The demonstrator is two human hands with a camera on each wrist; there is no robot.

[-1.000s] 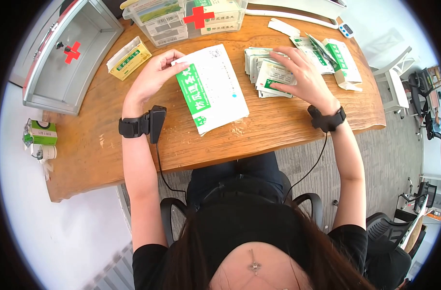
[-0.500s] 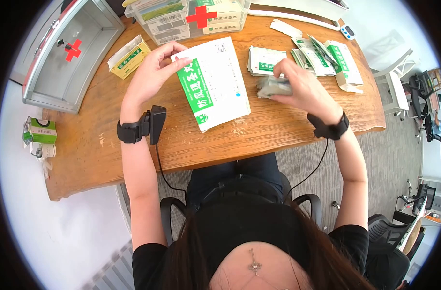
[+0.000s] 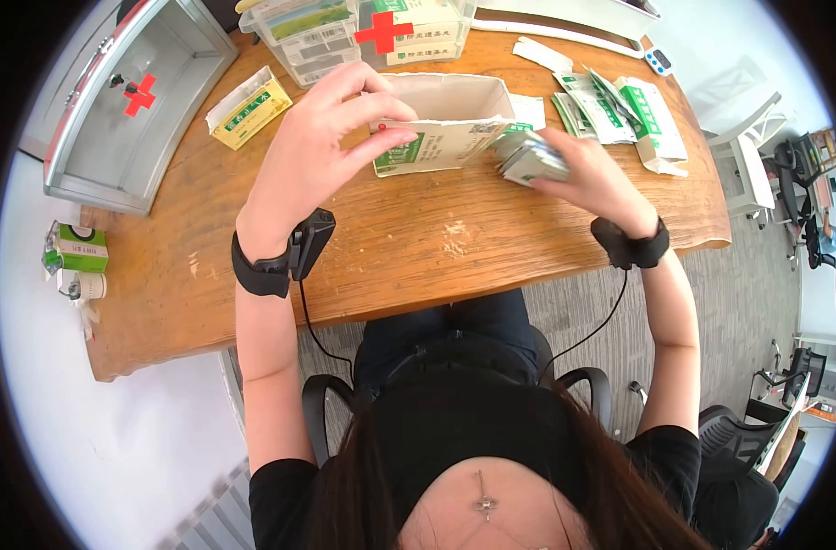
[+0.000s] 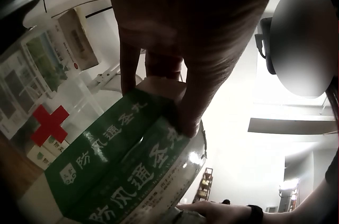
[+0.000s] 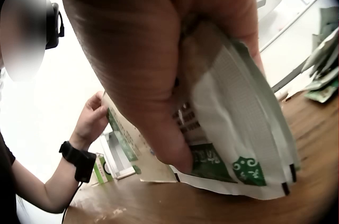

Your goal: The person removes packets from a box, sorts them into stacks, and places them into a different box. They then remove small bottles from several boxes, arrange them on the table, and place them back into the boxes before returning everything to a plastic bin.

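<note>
In the head view my left hand [image 3: 321, 151] holds a white and green medicine box [image 3: 441, 147] by its left end, thumb on the near face. The box is tipped up, its open top facing me and its inside bare. The left wrist view shows the green printed side of the box [image 4: 127, 147] under the fingers. To the right, my right hand [image 3: 597, 179] grips a stack of medicine sachets [image 3: 532, 160] close beside the box's right end. Up close in the right wrist view, the thumb presses flat on the white and green sachets [image 5: 238, 128].
More sachets [image 3: 528, 110] lie behind the box, and a loose pile [image 3: 597, 105] sits beside another green and white box [image 3: 652, 124]. A yellow box [image 3: 248, 110], a clear plastic bin [image 3: 312, 41] and a metal case [image 3: 175, 96] stand at the back left.
My left hand has tilted the box upright, turning its open top toward me. My right hand has picked up a stack of sachets from the table and brought it close to the box.
</note>
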